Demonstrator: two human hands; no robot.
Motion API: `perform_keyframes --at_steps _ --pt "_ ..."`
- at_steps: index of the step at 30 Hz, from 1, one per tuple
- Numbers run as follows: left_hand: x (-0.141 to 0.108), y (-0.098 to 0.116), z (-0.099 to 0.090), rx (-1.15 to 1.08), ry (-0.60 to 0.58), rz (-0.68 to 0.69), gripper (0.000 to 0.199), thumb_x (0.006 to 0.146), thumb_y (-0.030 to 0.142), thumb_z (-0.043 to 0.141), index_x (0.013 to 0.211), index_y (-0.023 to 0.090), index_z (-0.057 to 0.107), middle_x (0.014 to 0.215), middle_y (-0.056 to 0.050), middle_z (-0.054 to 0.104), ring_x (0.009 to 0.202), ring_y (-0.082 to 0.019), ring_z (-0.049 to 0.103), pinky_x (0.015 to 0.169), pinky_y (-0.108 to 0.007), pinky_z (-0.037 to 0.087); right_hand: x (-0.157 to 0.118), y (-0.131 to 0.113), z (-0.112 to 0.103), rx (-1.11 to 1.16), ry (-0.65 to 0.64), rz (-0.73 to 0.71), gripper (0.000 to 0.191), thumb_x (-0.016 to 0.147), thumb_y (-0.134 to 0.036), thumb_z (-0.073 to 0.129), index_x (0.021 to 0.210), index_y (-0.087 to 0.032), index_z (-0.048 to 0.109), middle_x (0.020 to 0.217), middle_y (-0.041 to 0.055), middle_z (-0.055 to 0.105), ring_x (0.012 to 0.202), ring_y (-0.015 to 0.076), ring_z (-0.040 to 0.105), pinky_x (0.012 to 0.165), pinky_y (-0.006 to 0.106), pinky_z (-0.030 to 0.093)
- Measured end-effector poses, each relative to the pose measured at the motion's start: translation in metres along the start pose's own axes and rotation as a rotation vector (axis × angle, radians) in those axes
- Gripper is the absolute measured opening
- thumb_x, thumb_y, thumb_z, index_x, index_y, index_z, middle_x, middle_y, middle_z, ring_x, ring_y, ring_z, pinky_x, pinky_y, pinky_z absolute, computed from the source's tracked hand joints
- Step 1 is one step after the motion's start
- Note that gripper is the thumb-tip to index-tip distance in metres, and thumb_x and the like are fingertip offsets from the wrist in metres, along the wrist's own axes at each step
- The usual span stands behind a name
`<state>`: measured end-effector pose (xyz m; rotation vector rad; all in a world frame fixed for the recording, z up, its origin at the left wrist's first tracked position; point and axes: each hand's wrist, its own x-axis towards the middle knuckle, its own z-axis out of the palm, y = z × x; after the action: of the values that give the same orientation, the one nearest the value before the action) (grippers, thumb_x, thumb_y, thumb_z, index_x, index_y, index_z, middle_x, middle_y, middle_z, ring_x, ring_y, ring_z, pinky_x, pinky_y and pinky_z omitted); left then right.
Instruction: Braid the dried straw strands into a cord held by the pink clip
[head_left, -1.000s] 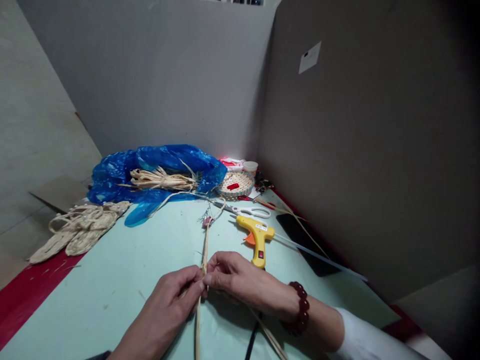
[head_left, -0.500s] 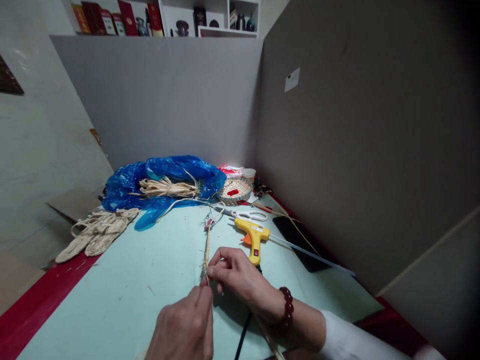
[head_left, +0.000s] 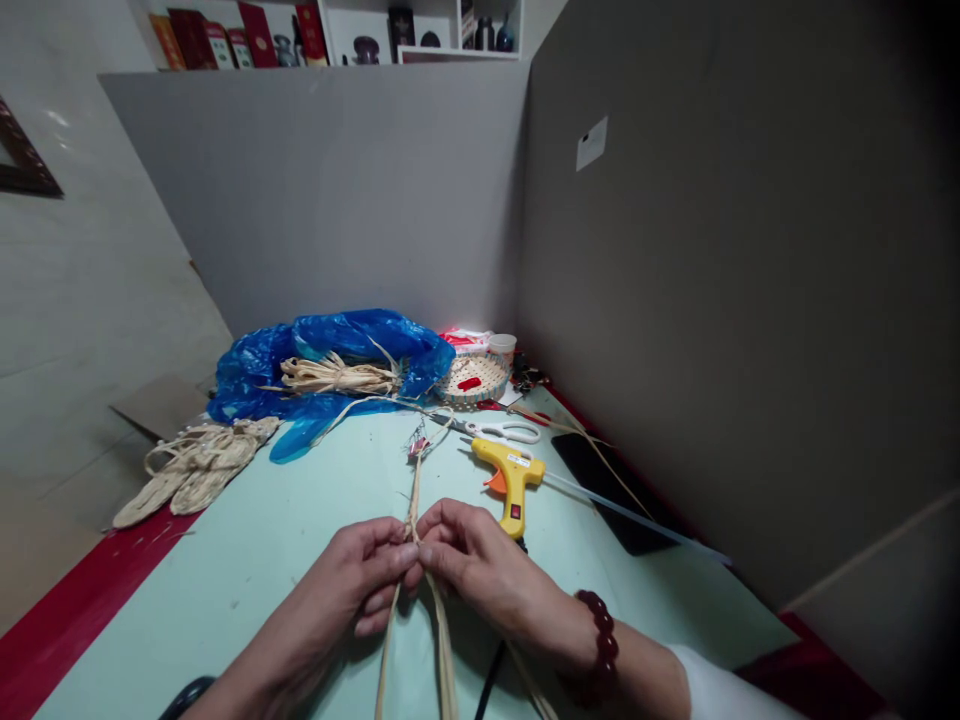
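Note:
My left hand (head_left: 367, 570) and my right hand (head_left: 476, 560) meet at the front middle of the table, each with its fingers pinched on a pale straw braid (head_left: 415, 490). The braid runs away from me to a small pinkish clip-like piece (head_left: 417, 450) with wiry ends on the tabletop. Below my fingers, loose straw strands (head_left: 444, 650) hang toward me, one thinner strand to the left. Just right of my right hand lies a yellow glue gun (head_left: 514, 480) with an orange trigger and a long clear glue stick in its back. White-handled scissors (head_left: 506, 431) rest behind it.
A blue plastic bag (head_left: 337, 330) with a straw bundle (head_left: 337, 376) lies at the back. Beside it is a shallow woven basket (head_left: 487, 378) holding a red item. Woven sandals (head_left: 202, 460) sit at the left edge, a black flat object (head_left: 615, 500) at right. Grey panels (head_left: 337, 190) enclose the back and right.
My left hand has moved up and turned, its fingertips now meeting my right fingers at the braid. Straw strands now show hanging below my hands. My right hand has stayed nearly in place.

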<state>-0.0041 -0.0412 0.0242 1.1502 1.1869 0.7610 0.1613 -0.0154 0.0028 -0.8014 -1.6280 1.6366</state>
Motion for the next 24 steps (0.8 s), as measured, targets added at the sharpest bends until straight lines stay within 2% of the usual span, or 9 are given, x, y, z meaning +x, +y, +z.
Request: perform_keyframes --at_steps 2,6,8,11,13,15,19,21,24 --pt "0.007 -0.008 0.002 -0.035 0.018 0.008 0.031 0.076 0.042 0.066 0.068 0.014 0.053 0.059 0.005 0.051 0.04 -0.001 0.026 0.04 -0.019 0.014 -0.005 0.002 0.0 -0.176 0.019 -0.033 0.009 0.087 -0.022 0.049 0.088 -0.016 0.055 0.074 0.0026 0.065 0.068 0.0126 0.054 0.062 0.023 0.037" --pt "0.009 -0.016 0.003 -0.009 0.02 0.005 0.033 0.078 0.043 0.063 0.065 0.016 0.048 0.055 0.004 0.053 0.039 -0.002 0.026 0.041 -0.02 0.013 -0.016 -0.003 -0.001 -0.473 0.05 -0.078 0.011 0.091 -0.021 0.044 0.097 -0.018 0.053 0.081 0.003 0.067 0.086 0.0176 0.056 0.075 0.027 0.04" --pt "0.008 -0.018 0.002 0.014 0.042 -0.008 0.032 0.077 0.042 0.063 0.065 0.017 0.047 0.052 0.008 0.045 0.04 -0.003 0.024 0.041 -0.02 0.013 -0.019 -0.008 -0.002 -0.612 0.049 -0.08 0.013 0.092 -0.023 0.043 0.099 -0.018 0.052 0.084 0.0041 0.066 0.088 0.0187 0.055 0.075 0.028 0.039" --pt "0.007 -0.021 0.001 0.109 0.097 -0.021 0.03 0.077 0.041 0.062 0.064 0.018 0.047 0.049 0.011 0.03 0.043 -0.005 0.023 0.041 -0.02 0.015 -0.02 -0.014 -0.002 -0.838 0.032 -0.047 0.017 0.093 -0.027 0.04 0.086 -0.018 0.053 0.074 0.0035 0.06 0.069 0.0158 0.052 0.06 0.025 0.035" --pt "0.006 -0.021 0.002 0.181 0.113 -0.013 0.028 0.078 0.038 0.06 0.063 0.019 0.046 0.05 0.011 0.029 0.045 -0.007 0.024 0.042 -0.02 0.018 -0.02 -0.014 0.0 -0.968 0.041 -0.04 0.023 0.093 -0.029 0.039 0.076 -0.019 0.051 0.063 0.0011 0.055 0.055 0.013 0.045 0.052 0.024 0.028" --pt "0.006 -0.021 0.003 0.237 0.135 0.019 0.026 0.078 0.035 0.059 0.062 0.019 0.046 0.052 0.01 0.031 0.049 -0.008 0.026 0.045 -0.02 0.021 -0.021 -0.01 0.004 -1.086 0.071 -0.079 0.024 0.093 -0.028 0.038 0.074 -0.019 0.049 0.059 0.0003 0.054 0.049 0.0123 0.04 0.049 0.026 0.024" --pt "0.007 -0.023 0.007 0.23 0.154 0.032 0.031 0.076 0.037 0.06 0.057 0.019 0.043 0.054 0.008 0.033 0.051 -0.008 0.027 0.046 -0.02 0.022 -0.026 0.003 0.016 -1.308 0.15 -0.305 0.003 0.08 -0.016 0.049 0.078 -0.017 0.051 0.062 0.002 0.059 0.049 0.015 0.045 0.047 0.03 0.019" --pt "0.007 -0.026 0.008 0.107 0.111 -0.02 0.033 0.077 0.041 0.059 0.059 0.02 0.042 0.051 0.01 0.029 0.046 -0.007 0.022 0.042 -0.02 0.017 -0.026 0.007 0.021 -1.402 0.212 -0.479 0.007 0.072 -0.01 0.053 0.075 -0.017 0.051 0.06 0.0019 0.057 0.048 0.0159 0.046 0.045 0.03 0.018" --pt "0.006 -0.031 0.01 -0.114 0.027 -0.026 0.032 0.081 0.043 0.056 0.064 0.02 0.042 0.05 0.011 0.03 0.041 -0.005 0.021 0.04 -0.02 0.014 -0.023 0.009 0.026 -1.515 0.336 -0.754 0.015 0.074 -0.002 0.045 0.071 -0.015 0.052 0.056 0.0022 0.053 0.046 0.0168 0.046 0.044 0.031 0.021"
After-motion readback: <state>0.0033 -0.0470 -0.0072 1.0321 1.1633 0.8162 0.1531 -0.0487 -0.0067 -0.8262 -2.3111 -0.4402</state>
